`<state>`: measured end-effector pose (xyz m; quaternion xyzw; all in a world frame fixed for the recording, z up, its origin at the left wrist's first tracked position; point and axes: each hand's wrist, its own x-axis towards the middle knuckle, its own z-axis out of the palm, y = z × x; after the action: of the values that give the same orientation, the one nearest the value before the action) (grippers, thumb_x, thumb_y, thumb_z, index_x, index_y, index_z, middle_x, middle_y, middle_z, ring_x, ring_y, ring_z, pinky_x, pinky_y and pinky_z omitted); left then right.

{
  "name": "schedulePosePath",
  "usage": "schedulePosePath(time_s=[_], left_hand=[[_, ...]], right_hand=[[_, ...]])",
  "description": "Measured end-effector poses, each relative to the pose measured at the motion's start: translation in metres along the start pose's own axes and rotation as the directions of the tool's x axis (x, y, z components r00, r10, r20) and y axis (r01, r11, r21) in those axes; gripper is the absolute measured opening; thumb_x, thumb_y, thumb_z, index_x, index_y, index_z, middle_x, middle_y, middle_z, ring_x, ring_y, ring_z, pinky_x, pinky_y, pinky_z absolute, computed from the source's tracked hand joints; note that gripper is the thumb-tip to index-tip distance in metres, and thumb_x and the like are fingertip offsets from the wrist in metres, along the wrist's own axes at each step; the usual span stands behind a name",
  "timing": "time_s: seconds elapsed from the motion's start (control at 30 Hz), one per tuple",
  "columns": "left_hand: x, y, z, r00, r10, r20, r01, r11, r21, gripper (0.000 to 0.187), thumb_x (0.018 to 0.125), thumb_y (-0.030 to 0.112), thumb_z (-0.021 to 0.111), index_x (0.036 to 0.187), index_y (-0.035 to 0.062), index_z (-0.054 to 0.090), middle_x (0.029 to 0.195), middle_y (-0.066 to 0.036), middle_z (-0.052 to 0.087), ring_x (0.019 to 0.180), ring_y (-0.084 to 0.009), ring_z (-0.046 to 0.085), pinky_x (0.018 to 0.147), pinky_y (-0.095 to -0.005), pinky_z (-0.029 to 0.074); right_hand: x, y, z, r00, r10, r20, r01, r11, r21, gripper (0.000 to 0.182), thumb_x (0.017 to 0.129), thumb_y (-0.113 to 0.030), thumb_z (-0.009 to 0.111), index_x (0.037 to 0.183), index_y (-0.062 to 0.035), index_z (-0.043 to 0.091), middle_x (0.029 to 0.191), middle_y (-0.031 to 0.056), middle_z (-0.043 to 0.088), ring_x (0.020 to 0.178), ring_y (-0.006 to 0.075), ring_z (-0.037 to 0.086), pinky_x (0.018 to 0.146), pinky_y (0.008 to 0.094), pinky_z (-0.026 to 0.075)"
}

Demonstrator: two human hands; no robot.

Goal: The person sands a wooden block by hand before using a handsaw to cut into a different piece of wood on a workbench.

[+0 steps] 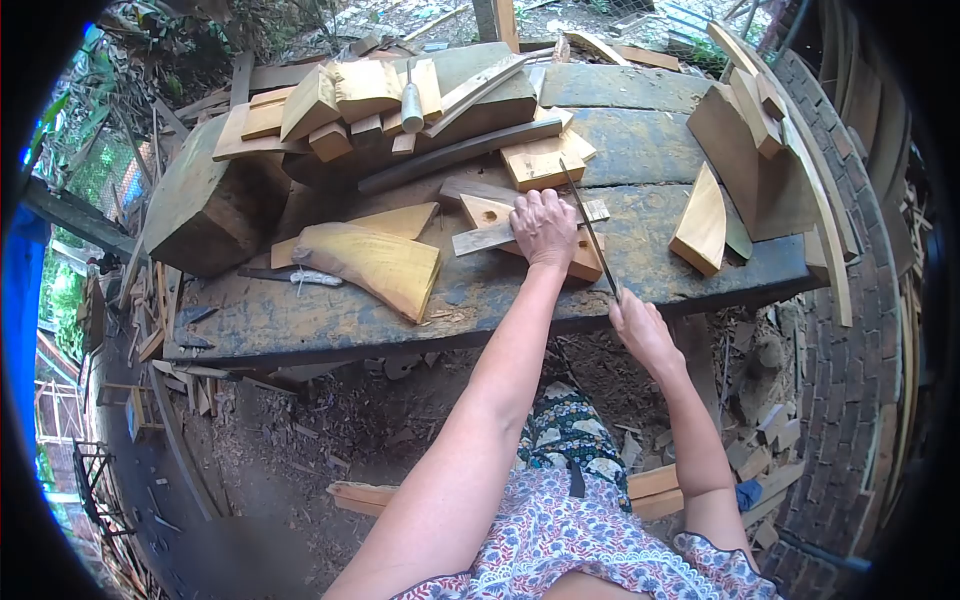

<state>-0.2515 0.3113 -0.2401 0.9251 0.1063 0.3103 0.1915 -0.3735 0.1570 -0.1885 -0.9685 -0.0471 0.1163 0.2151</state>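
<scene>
My left hand (545, 228) presses down on a short grey wooden strip (482, 238), gripping it over an orange wood block with a round hole (487, 213). My right hand (645, 328) is closed round the near end of a long, narrow handsaw (594, 236); its handle is hidden in the fist. The saw's thin dark blade points away from me and crosses the strip just right of my left hand. Seen almost edge-on, its teeth cannot be made out. The strip's right end (597, 210) shows beyond the blade.
Curved yellow wood pieces (375, 262) lie left on the worn workbench (640, 225), near a knife-like tool (316, 277). Behind, stacked offcuts hold a wooden-handled chisel (411, 108). A wedge-shaped block (700, 222) and leaning boards (752, 165) stand right. Scraps (755, 462) litter the ground.
</scene>
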Motion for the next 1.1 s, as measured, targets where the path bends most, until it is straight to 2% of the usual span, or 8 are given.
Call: schedulePosePath(time_s=[0.13, 0.33, 0.4, 0.5, 0.73, 0.8, 1.03, 1.1], left_hand=[[0.000, 0.002, -0.002, 1.000, 0.008, 0.006, -0.008, 1.000, 0.003, 0.018, 0.083, 0.024, 0.053, 0.079, 0.0074, 0.058, 0.085, -0.010, 0.059, 0.089, -0.0287, 0.055, 0.078, -0.0429, 0.043], [-0.001, 0.000, -0.001, 1.000, 0.021, -0.007, -0.021, 0.999, -0.041, 0.017, 0.082, 0.024, 0.054, 0.078, 0.0080, 0.059, 0.084, -0.009, 0.060, 0.088, -0.0282, 0.055, 0.078, -0.0424, 0.044], [-0.001, 0.000, -0.001, 1.000, 0.024, -0.005, -0.024, 0.999, -0.047, 0.017, 0.081, 0.024, 0.054, 0.077, 0.0081, 0.059, 0.084, -0.009, 0.060, 0.087, -0.0279, 0.055, 0.078, -0.0421, 0.044], [-0.001, -0.001, -0.002, 0.999, 0.023, -0.023, -0.024, 0.998, -0.051, 0.016, 0.080, 0.024, 0.055, 0.077, 0.0086, 0.059, 0.083, -0.009, 0.059, 0.086, -0.0274, 0.055, 0.077, -0.0416, 0.044], [-0.001, 0.000, -0.002, 1.000, 0.021, 0.002, -0.021, 0.998, -0.064, 0.015, 0.081, 0.023, 0.055, 0.077, 0.0093, 0.059, 0.083, -0.008, 0.059, 0.086, -0.0271, 0.055, 0.077, -0.0411, 0.043], [-0.001, 0.000, -0.001, 1.000, 0.007, 0.013, -0.006, 1.000, -0.031, 0.017, 0.082, 0.025, 0.054, 0.079, 0.0088, 0.060, 0.084, -0.008, 0.059, 0.087, -0.0270, 0.055, 0.078, -0.0411, 0.043], [0.000, 0.001, -0.001, 1.000, 0.003, 0.025, -0.003, 1.000, -0.009, 0.019, 0.083, 0.026, 0.053, 0.080, 0.0084, 0.061, 0.086, -0.009, 0.060, 0.088, -0.0275, 0.055, 0.079, -0.0415, 0.044], [0.000, 0.001, -0.002, 1.000, 0.008, 0.023, -0.007, 1.000, -0.013, 0.019, 0.083, 0.026, 0.053, 0.080, 0.0084, 0.061, 0.086, -0.009, 0.060, 0.088, -0.0275, 0.055, 0.079, -0.0415, 0.044]], right_hand=[[0.021, 0.010, 0.007, 0.999, -0.025, -0.023, 0.026, 0.999, 0.034, 0.029, 0.096, -0.028, 0.046, 0.096, 0.0009, 0.051, 0.088, 0.0308, 0.061, 0.091, 0.0474, 0.058, 0.077, 0.0566, 0.046], [0.008, 0.005, 0.009, 0.998, -0.049, -0.031, 0.050, 0.999, 0.014, 0.028, 0.096, -0.027, 0.046, 0.097, 0.0002, 0.050, 0.087, 0.0305, 0.061, 0.090, 0.0478, 0.058, 0.076, 0.0573, 0.045], [0.009, 0.008, 0.013, 0.997, -0.065, -0.043, 0.067, 0.996, 0.062, 0.026, 0.096, -0.027, 0.046, 0.098, -0.0006, 0.050, 0.086, 0.0299, 0.061, 0.089, 0.0478, 0.058, 0.075, 0.0572, 0.045], [0.009, 0.004, 0.012, 1.000, -0.023, -0.018, 0.024, 0.996, 0.083, 0.025, 0.096, -0.026, 0.046, 0.098, -0.0013, 0.050, 0.086, 0.0299, 0.061, 0.088, 0.0480, 0.058, 0.075, 0.0572, 0.044], [-0.014, 0.003, 0.004, 1.000, 0.019, 0.014, -0.019, 1.000, 0.018, 0.026, 0.096, -0.027, 0.046, 0.098, -0.0011, 0.049, 0.086, 0.0299, 0.061, 0.088, 0.0481, 0.058, 0.075, 0.0564, 0.045], [-0.009, 0.005, 0.001, 1.000, -0.028, -0.003, 0.028, 0.999, -0.019, 0.026, 0.096, -0.027, 0.046, 0.097, -0.0011, 0.050, 0.085, 0.0297, 0.062, 0.087, 0.0478, 0.059, 0.076, 0.0561, 0.046], [0.019, -0.001, 0.001, 0.999, -0.038, -0.033, 0.037, 0.998, -0.049, 0.027, 0.096, -0.028, 0.046, 0.095, -0.0012, 0.050, 0.084, 0.0298, 0.062, 0.087, 0.0479, 0.059, 0.077, 0.0563, 0.047], [0.014, -0.001, -0.002, 1.000, -0.018, 0.000, 0.018, 1.000, -0.022, 0.028, 0.096, -0.028, 0.046, 0.096, -0.0009, 0.051, 0.084, 0.0302, 0.062, 0.087, 0.0482, 0.059, 0.076, 0.0567, 0.047]])
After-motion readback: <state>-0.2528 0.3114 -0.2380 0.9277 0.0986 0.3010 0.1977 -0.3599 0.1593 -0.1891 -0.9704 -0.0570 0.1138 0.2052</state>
